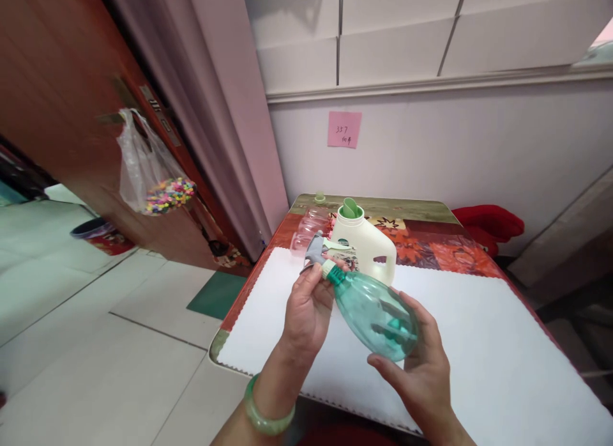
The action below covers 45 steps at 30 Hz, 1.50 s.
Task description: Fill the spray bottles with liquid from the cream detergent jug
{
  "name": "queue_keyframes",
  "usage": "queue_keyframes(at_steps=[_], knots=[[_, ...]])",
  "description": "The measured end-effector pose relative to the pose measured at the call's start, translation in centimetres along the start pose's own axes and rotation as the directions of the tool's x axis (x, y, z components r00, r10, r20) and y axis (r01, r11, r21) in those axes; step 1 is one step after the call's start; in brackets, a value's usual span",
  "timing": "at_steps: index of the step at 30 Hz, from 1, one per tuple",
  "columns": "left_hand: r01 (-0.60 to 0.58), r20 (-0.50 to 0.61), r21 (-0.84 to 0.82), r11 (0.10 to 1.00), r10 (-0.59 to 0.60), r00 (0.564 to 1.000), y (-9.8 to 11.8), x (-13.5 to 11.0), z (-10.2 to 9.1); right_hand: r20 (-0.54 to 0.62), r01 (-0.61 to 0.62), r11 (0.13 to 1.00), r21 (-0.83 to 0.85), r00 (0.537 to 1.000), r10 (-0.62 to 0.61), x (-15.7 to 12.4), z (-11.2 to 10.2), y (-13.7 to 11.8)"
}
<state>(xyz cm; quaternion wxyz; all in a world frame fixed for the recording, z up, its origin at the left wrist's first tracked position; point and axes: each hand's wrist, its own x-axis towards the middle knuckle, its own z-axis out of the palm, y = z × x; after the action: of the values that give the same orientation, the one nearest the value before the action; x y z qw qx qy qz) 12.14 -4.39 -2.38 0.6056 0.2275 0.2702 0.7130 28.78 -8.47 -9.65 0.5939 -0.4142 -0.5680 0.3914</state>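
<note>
A translucent green spray bottle (376,312) is held tilted above the table, its grey trigger head (315,251) pointing up to the left. My left hand (309,305) grips it at the neck and sprayer collar, fingers partly behind. The wide base of the bottle rests in my right hand (424,356), thumb in front and fingers around the far side. Just behind it stands a cream detergent jug (366,241) with a handle, its mouth uncapped and showing a green spout (350,208). Clear pinkish cups (306,232) stand left of the jug, partly hidden.
A white mat (460,331) covers much of the table. A small green cap (320,197) sits at the back left corner. Behind the table is a wall with a pink note (343,129). A bag of colourful bits (158,171) hangs from the door handle; a bucket (103,234) stands on the floor.
</note>
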Motion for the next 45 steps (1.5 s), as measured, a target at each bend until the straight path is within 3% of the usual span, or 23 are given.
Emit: queue_keyframes(at_steps=[3,7,10,14,16,18,20,22,23,24,25,27,28,29,30,31,33,35,37,39,41,43,45], knots=[[-0.003,0.001,0.016,1.0,0.003,1.0,0.1,-0.1,0.1,-0.031,0.213,0.959,-0.186,0.974,-0.222,0.1,0.0,-0.1],[-0.022,-0.027,0.051,0.998,0.023,0.999,0.5,-0.3,0.2,0.038,0.466,0.778,-0.421,0.866,-0.499,0.5,-0.3,0.2],[-0.043,-0.027,0.099,0.994,0.046,0.999,0.7,-0.4,0.5,0.082,0.529,0.664,-0.528,0.81,-0.58,0.6,-0.5,0.7],[-0.035,-0.024,0.119,0.992,0.038,0.999,0.2,-0.7,0.7,0.084,0.537,0.608,-0.584,0.786,-0.613,0.2,-0.4,1.2],[-0.05,-0.028,0.118,0.992,0.053,0.998,-0.2,-0.8,0.7,0.078,0.517,0.611,-0.599,0.797,-0.598,-0.2,-0.1,1.2],[-0.074,-0.011,0.114,0.991,0.076,0.997,-0.4,-0.8,0.5,0.006,0.434,0.7,-0.567,0.852,-0.523,-0.6,0.3,0.9],[-0.098,0.036,0.111,0.989,0.094,0.995,-0.5,-0.8,0.2,-0.083,0.261,0.873,-0.411,0.943,-0.321,-0.8,0.7,0.4],[-0.116,0.086,0.108,0.987,0.107,0.991,-0.3,-0.8,-0.1,-0.053,-0.03,0.996,-0.08,0.998,0.026,-0.6,1.1,-0.5],[-0.12,0.109,0.107,0.987,0.108,0.988,-0.3,-0.8,-0.2,0.041,-0.238,0.965,0.107,0.971,0.234,-0.4,1.2,-1.0],[-0.119,0.13,0.104,0.988,0.105,0.986,-0.2,-0.8,-0.3,0.187,-0.467,0.846,0.255,0.883,0.431,-0.2,1.3,-1.5],[-0.11,0.147,0.099,0.989,0.095,0.985,-0.2,-0.8,-0.5,0.353,-0.674,0.658,0.336,0.738,0.575,0.1,1.3,-2.0],[-0.087,0.17,0.093,0.992,0.07,0.983,-0.3,-1.0,-0.6,0.609,-0.906,0.267,0.327,0.418,0.674,0.6,1.5,-2.8],[-0.084,0.173,0.091,0.992,0.067,0.983,-0.3,-1.1,-0.7,0.683,-0.946,0.144,0.289,0.31,0.661,0.7,1.6,-3.1],[-0.092,0.168,0.091,0.992,0.075,0.983,-0.4,-1.2,-0.8,0.723,-0.96,0.085,0.267,0.258,0.64,0.7,1.8,-3.2],[-0.105,0.154,0.094,0.99,0.089,0.984,-0.4,-1.3,-0.9,0.735,-0.96,0.084,0.266,0.259,0.627,0.7,2.0,-3.3],[-0.123,0.127,0.101,0.987,0.11,0.986,-0.5,-1.3,-1.0,0.717,-0.949,0.142,0.282,0.307,0.626,0.5,2.2,-3.2],[-0.163,0.051,0.115,0.98,0.158,0.986,-0.5,-1.3,-1.2,0.556,-0.836,0.442,0.327,0.548,0.625,0.0,2.6,-2.6],[-0.205,-0.017,0.131,0.97,0.209,0.978,-0.5,-1.3,-1.3,0.307,-0.588,0.753,0.295,0.805,0.508,-0.6,2.9,-1.7],[-0.228,-0.041,0.159,0.961,0.237,0.971,-0.3,-1.4,-1.3,0.097,-0.324,0.935,0.142,0.945,0.312,-1.0,2.8,-0.6],[-0.224,-0.019,0.197,0.954,0.232,0.972,-0.1,-1.5,-1.4,0.0,-0.165,0.986,-0.027,0.986,0.166,-1.2,2.6,0.2],[-0.207,0.038,0.218,0.954,0.204,0.978,0.2,-1.7,-1.5,0.023,-0.105,0.992,-0.075,0.994,0.107,-1.4,2.5,0.4],[-0.182,0.107,0.194,0.964,0.163,0.981,0.6,-1.9,-1.8,0.182,-0.273,0.953,0.129,0.951,0.248,-1.6,2.8,0.1],[-0.147,0.151,0.157,0.977,0.124,0.981,1.0,-2.0,-2.3,0.424,-0.575,0.731,0.367,0.803,0.419,-1.9,3.6,-0.3]])
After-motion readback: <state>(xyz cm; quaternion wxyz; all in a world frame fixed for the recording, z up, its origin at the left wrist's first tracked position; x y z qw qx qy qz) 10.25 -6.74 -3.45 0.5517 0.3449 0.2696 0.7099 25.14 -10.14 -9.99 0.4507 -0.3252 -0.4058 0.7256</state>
